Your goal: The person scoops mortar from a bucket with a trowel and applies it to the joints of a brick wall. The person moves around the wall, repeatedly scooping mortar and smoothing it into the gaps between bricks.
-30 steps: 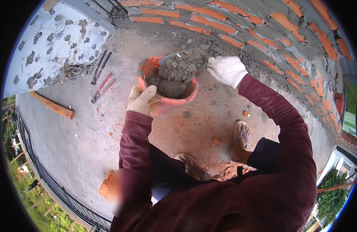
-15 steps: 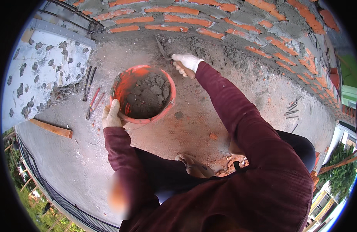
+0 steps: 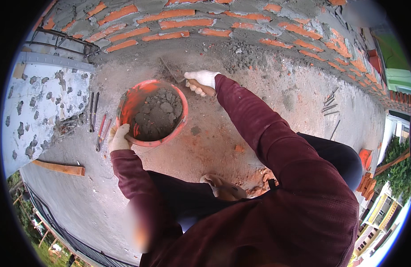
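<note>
An orange bucket (image 3: 184, 121) with grey mortar (image 3: 158, 113) inside stands on the floor before me, its mouth tipped towards me. My left hand (image 3: 120, 138), in a white glove, is closed on its near left rim. In my gloved right hand (image 3: 203, 80) is the wooden handle of a trowel (image 3: 171, 71). The trowel's narrow metal blade points away and to the left, beyond the bucket's far right rim and close above the floor. No mortar load can be made out on the blade.
A brick wall (image 3: 183, 24) curves along the far side, with mortar crumbs (image 3: 245, 55) at its foot. Left of the bucket lie red-handled pliers (image 3: 101, 132), a dark-handled tool (image 3: 94, 111) and a wood strip (image 3: 61, 167). Short rods (image 3: 331, 106) lie right; broken brick (image 3: 263, 183) lies near my feet.
The whole view has turned slightly. The trowel blade has come a little nearer to the bucket's far rim, away from the wall. My left hand stays on the rim.
</note>
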Tool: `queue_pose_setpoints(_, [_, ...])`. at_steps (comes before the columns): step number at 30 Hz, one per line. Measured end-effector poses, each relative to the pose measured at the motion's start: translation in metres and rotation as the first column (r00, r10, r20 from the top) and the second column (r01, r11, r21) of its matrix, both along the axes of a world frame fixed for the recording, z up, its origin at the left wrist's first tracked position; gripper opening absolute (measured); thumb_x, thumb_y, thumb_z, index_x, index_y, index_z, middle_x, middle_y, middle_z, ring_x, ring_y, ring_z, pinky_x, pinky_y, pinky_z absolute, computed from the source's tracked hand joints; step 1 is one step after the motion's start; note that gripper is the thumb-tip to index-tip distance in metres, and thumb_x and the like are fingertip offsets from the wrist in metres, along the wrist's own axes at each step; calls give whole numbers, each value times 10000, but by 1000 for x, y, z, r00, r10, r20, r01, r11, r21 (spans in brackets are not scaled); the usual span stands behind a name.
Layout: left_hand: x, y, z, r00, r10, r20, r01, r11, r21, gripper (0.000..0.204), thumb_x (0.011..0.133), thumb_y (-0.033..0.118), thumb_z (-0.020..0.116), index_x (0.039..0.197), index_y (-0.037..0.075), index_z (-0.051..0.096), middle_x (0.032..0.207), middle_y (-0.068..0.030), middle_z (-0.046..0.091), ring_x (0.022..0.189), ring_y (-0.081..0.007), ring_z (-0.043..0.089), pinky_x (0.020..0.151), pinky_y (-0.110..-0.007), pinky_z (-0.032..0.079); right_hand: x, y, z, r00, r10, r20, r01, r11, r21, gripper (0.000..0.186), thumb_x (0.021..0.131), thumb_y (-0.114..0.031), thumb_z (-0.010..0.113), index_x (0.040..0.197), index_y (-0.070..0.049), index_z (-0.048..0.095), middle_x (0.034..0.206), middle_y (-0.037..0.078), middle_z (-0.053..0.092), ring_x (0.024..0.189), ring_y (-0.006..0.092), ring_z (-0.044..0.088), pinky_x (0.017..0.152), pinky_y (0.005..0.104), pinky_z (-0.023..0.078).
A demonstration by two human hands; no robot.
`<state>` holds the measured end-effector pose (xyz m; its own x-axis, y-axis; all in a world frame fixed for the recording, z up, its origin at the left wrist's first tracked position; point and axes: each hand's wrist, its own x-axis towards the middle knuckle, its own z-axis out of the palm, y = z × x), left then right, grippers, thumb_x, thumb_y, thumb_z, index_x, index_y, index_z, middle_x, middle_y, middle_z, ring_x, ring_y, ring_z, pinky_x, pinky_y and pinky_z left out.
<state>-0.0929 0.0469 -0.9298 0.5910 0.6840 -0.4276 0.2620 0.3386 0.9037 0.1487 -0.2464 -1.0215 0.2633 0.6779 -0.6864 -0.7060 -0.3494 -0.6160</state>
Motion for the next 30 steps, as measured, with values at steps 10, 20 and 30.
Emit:
queue_pose_setpoints(10, [15,-35,10,996,-90,-5,90,996,-5,155,774,29,728,897,41,635,747,2,615,575,-80,527,535,-219,413,74,-185,105,329,827,456,-249,542,-803,552,1008,-495,446,1331,-66,576,1212,142,651,964,297,677,774,429,556])
queue_pose_setpoints(20, [22,-65,14,983,-172,72,180,974,-136,161,783,-13,665,928,36,614,843,-46,664,697,-138,626,638,-270,519,10,-235,39,38,872,488,-265,480,-836,444,946,-454,504,1092,-79,692,974,218,700,949,430,664,844,503,521])
queue_pose_setpoints(30, [48,-67,12,997,-81,-7,81,996,-31,118,860,104,731,930,64,644,778,-2,649,661,-105,604,575,-230,463,67,-232,36,25,879,476,-271,464,-843,448,975,-429,480,1110,-60,697,1018,232,700,992,408,666,884,484,523])
